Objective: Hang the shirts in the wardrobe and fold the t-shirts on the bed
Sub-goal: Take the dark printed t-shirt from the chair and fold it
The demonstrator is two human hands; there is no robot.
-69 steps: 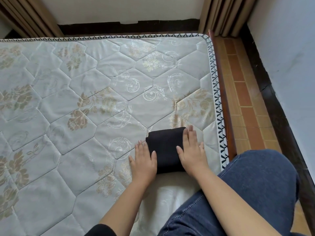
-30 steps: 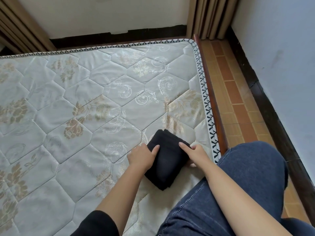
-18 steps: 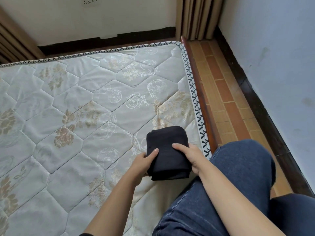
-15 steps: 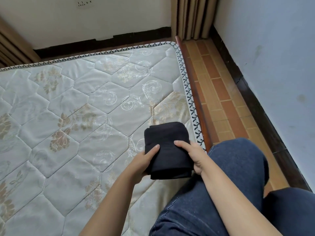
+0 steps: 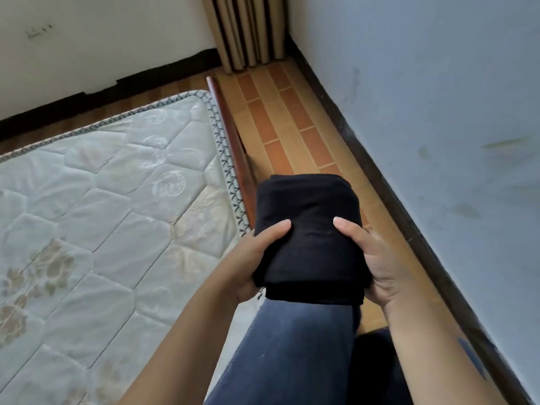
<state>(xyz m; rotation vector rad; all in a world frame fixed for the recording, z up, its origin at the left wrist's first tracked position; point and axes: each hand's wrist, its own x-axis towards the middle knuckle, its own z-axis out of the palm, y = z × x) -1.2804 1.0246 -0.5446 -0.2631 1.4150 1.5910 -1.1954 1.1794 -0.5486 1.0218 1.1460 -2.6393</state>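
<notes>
One folded black t-shirt (image 5: 309, 229). Two hands: left hand (image 5: 251, 264), right hand (image 5: 377, 264). One quilted mattress (image 5: 102, 214). One wooden bed rail (image 5: 230, 135). One curtain (image 5: 248, 30). Two walls: white wall (image 5: 102, 39), blue-grey wall (image 5: 438, 97). One tiled floor (image 5: 280, 118).

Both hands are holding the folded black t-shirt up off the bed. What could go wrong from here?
1. The left hand and right hand grip the folded black t-shirt only at its sides. The layered near edge hangs free, so the fold may loosen.
2. The bundle seems to sit past the edge of the white quilted mattress, over the orange tiled floor. If it slips, it would probably land there.
</notes>
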